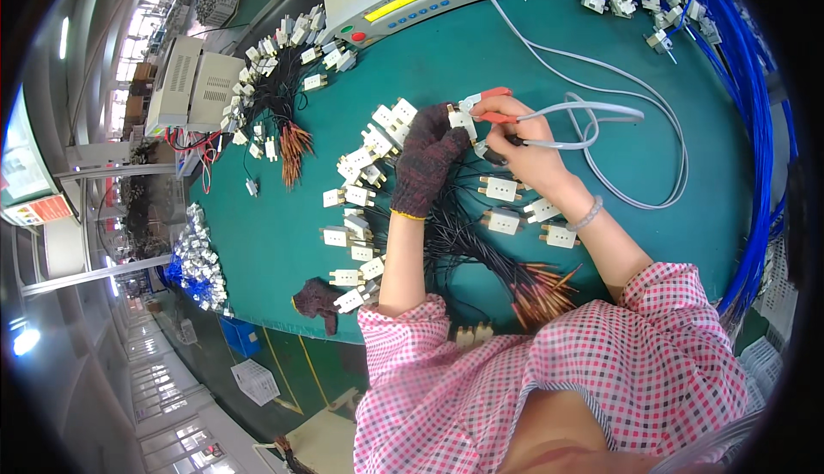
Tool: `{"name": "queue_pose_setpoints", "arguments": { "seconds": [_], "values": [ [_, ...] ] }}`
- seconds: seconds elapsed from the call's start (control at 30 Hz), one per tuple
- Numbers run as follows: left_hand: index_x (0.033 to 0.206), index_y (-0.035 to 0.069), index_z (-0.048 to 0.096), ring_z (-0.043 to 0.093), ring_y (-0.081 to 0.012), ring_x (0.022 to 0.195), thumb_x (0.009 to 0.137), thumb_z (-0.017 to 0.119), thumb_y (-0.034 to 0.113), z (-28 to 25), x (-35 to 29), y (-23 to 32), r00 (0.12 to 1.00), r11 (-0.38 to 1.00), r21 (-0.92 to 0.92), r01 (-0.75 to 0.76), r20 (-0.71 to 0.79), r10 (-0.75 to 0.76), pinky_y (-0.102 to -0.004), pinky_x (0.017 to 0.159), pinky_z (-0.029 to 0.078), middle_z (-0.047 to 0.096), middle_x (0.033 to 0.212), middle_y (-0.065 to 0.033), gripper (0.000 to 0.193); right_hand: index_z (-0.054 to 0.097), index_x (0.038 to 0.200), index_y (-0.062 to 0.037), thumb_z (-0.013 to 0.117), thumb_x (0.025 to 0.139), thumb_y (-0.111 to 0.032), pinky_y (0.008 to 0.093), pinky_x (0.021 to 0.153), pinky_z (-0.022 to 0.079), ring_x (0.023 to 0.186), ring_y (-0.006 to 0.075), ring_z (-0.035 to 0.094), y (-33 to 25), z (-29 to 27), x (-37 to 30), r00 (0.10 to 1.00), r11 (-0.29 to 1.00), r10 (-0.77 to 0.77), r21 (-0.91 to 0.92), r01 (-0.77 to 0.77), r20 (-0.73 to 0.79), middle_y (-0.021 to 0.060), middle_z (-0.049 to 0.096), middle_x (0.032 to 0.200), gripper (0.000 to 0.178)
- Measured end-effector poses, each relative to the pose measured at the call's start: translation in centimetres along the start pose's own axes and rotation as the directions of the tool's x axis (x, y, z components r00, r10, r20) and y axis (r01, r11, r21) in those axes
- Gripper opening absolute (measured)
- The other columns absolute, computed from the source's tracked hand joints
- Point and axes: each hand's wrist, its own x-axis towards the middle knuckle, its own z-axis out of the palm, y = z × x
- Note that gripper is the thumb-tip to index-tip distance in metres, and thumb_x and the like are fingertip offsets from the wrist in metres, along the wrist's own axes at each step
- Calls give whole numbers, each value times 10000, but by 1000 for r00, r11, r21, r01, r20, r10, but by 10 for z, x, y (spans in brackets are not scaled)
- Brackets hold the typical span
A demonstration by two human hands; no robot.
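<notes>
My left hand (427,161), in a dark knitted glove, grips a small white connector block (462,122) with brass-coloured tabs. My right hand (534,152), bare, is closed round red-handled test clips (497,117) beside that block. Below them, a black-handled clip (491,154) lies by the same fingers, partly hidden. Grey leads (592,122) run from the clips. Around my hands lie several similar white blocks (500,188) on black wires (455,234), whose bundled copper-coloured ends (542,294) point toward me.
A test instrument (412,2) with a lit yellow display stands at the back of the green table (601,71). Another wired bundle (275,88) lies left of it. Blue cables (760,156) line the right edge. A spare dark glove (316,300) rests near the front left edge.
</notes>
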Motion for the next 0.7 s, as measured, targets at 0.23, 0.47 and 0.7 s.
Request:
{"name": "queue_pose_setpoints", "arguments": {
  "seconds": [0.23,0.47,0.7],
  "values": [
    [1233,5,507,576,-138,955,847,651,97,3,0,-1,1000,1000,16,-20,-21,21,-284,808,485,612,1107,-81,421,596,1057,-36,507,837,81,189,590,449,641,67,580,0,0,2,993,992,114,52,-112,-40,19,586,923,265],
    [1221,2,521,578,-149,967,841,661,94,3,0,-2,998,996,82,-42,-38,46,-292,836,479,621,1094,-85,415,597,1052,-27,515,816,113,218,639,443,722,79,543,5,1,-7,999,999,28,-32,-29,-34,37,585,941,287],
    [1200,22,545,567,-128,937,838,695,133,6,-2,2,998,992,119,-50,-39,55,-288,831,472,624,1063,-63,407,612,1039,-15,523,794,114,223,597,421,686,84,526,-2,4,-7,994,993,75,-84,-81,-75,58,603,934,291]
  ]
}}
